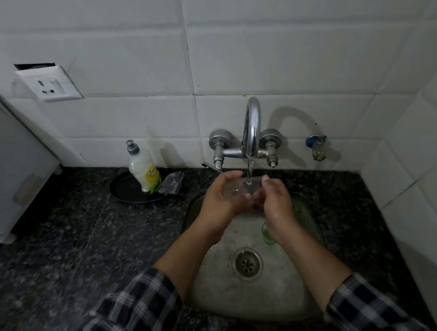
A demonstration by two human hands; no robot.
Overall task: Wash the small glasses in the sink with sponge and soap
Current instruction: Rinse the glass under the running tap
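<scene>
You hold one small glass [241, 187], seemingly tipped sideways, under the tap [252, 124], right in the water stream [249, 169], likely so water runs over and into it. Your left hand [219, 197] curls round its left end, fingers over the top. Your right hand [274, 198] clamps the right end, thumb on top. Two hands probably because wet glass is slick and needs turning. It's held above the sink [218, 285] so runoff drops toward the drain [248, 262]. Looks like rinsing; neither hand holds a sponge. A green item [267, 236] sits in the basin, half hidden under your right wrist. Sponge or glass, can't tell. The soap bottle [144, 169] stands on a dark tray [123, 190] on the counter [59, 247], left of the tap, handy for reaching.
</scene>
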